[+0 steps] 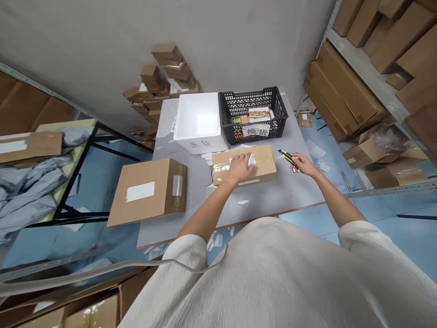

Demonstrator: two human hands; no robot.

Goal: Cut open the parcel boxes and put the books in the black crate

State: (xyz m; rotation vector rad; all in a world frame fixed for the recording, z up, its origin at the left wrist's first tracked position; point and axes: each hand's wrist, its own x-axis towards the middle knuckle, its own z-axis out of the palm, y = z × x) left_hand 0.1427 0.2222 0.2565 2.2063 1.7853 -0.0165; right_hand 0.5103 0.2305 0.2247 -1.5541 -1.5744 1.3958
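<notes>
Carton (264,166) lies on the grey table (269,197) in front of me, directly under my left hand (241,167) – palm down on its top, fingers spread over the white label, grasping nothing. My right hand (305,164) is just beyond the carton's right end, apart from it, my fingers closed around a yellow-and-black utility knife (290,158) whose tip points left and to the far side. Under that hand is a small pink-and-black thing (295,169), mostly hidden – I cannot tell what. On the far side of the carton stand a white foam box (201,145) and, to its right, a black crate (235,136); a larger cardboard box (160,193) sits to the left.
</notes>
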